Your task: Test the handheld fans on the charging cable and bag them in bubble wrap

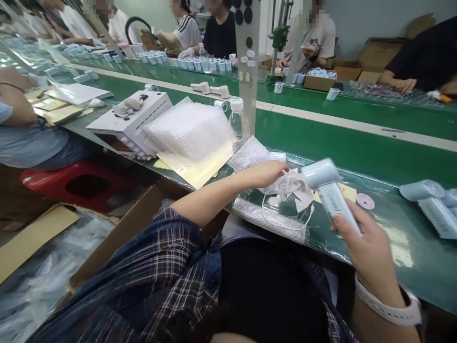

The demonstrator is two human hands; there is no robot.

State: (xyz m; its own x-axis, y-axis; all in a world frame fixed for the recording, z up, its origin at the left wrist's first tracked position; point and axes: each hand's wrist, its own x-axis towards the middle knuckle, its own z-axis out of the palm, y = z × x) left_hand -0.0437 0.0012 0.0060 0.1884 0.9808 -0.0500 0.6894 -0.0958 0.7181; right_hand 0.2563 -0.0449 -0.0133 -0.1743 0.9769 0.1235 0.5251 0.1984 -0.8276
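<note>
My right hand (367, 238) is wrapped round the handle of a light blue hair dryer (337, 205). Its barrel points up and to the left, and dark lettering runs along the handle. Over the bench my left hand (269, 172) reaches to a crumpled white cloth (291, 183), its fingers curled down onto it and partly hidden. Below the cloth lie a looped white cable (266, 214) and a strip of bubble wrap (267, 220). A round pink sticker (365, 201) lies to the right, beyond the dryer.
More wrapped light blue dryers (437, 205) lie at right. A bubble-wrap bag stack (189, 128), a clear bottle (236, 121) and a white box-shaped device (132, 119) stand left of a post (246, 71). Across the green conveyor (321, 133) several people work. An open carton (117, 243) is at lower left.
</note>
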